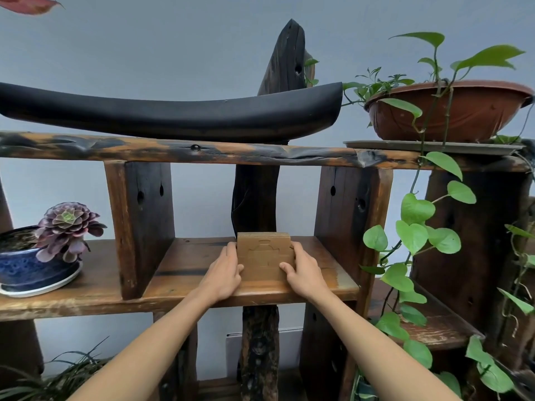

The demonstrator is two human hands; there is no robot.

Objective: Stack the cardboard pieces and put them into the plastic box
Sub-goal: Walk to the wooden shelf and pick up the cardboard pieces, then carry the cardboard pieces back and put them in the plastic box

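Squared-up stack of flat brown cardboard pieces (264, 257), cut outline on top sheet, lies on the worn wooden shelf board (185, 261) in the middle bay; likely light, stiff but loose layers that can shear or fan out, so best clamped at opposite side edges with thumbs pressing down on top. Left hand (224, 273) and right hand (304, 274) flank it, forearms reaching in from below, fingers curled against the side edges and thumbs on top, gripping the stack. No plastic box in view.
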